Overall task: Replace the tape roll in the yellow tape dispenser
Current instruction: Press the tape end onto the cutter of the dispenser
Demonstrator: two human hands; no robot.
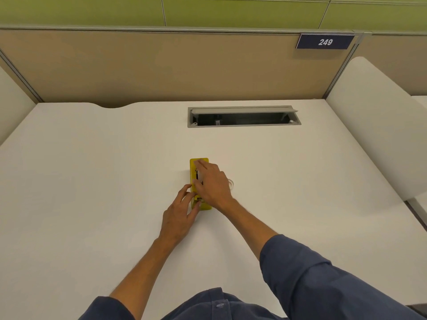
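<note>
- I read one number, "249", in white slanted digits on a dark blue nameplate [325, 41] fixed at the top edge of the tan partition [161, 65], far right.
- I make out no other readable text anywhere.

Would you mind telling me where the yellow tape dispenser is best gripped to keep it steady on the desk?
Grip the yellow tape dispenser across its two long sides near the end closest to you, coming from the left. It lies lengthwise, pointing away, and it is narrow, so thumb and fingers can span it. The left hand already sits there, while the right hand lies over the top, so I would leave that free.
</note>
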